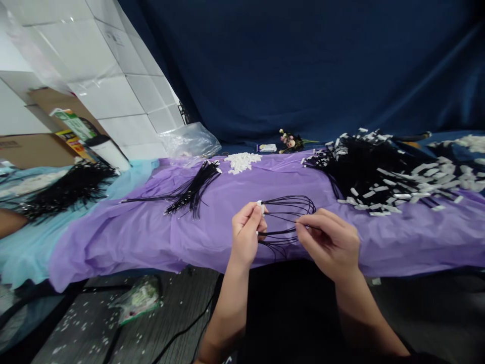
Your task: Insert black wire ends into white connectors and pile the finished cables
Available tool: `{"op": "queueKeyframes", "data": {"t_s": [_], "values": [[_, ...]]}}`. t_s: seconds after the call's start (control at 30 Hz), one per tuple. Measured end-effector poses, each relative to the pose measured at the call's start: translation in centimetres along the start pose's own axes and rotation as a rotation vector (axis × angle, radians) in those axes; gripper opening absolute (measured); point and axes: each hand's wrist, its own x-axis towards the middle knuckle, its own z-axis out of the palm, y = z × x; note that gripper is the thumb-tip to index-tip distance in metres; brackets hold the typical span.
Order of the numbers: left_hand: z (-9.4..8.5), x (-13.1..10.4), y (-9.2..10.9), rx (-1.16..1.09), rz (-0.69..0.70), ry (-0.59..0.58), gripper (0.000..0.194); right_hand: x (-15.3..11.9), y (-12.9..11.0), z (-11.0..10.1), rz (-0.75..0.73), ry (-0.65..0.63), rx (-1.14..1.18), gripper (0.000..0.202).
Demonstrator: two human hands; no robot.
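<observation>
Black wires (290, 198) curve in loops between my two hands, above a purple cloth (223, 227). My left hand (246, 232) is closed around their left ends, where white connector pieces (260, 205) show at the fingertips. With thumb and forefinger, my right hand (333, 242) pinches a black wire at the right side of the loops. Its other fingers curl in, and part of the wire is hidden behind them. Beyond my left hand lies a loose bundle of black wires (195, 187), close to a small pile of white connectors (242, 162).
A large heap of black wires with white ends (359, 167) covers the right side. At the back are a plastic bag (191, 141) and small flowers (290, 140). More wires (71, 189) lie on turquoise cloth (34, 253), where another person's arm (11, 222) reaches in.
</observation>
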Motion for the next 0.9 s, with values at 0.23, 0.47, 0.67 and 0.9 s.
{"op": "queueKeyframes", "data": {"t_s": [0.23, 0.47, 0.67, 0.9], "values": [[0.1, -0.2, 0.0, 0.065, -0.066, -0.046, 0.032, 0.0, 0.3, 1.2, -0.091, 0.007, -0.08, 0.014], [0.6, -0.5, 0.1, -0.008, -0.127, -0.036, 0.032, -0.2, 1.2, 1.9, -0.24, -0.03, -0.172, 0.016], [0.9, -0.5, 0.3, -0.042, -0.186, -0.028, 0.033, -0.3, 1.7, 1.9, -0.293, -0.077, -0.224, 0.017], [1.4, -0.4, 0.1, -0.07, -0.186, 0.023, 0.033, -0.3, 1.9, 2.1, -0.259, -0.086, -0.284, 0.016]]}}
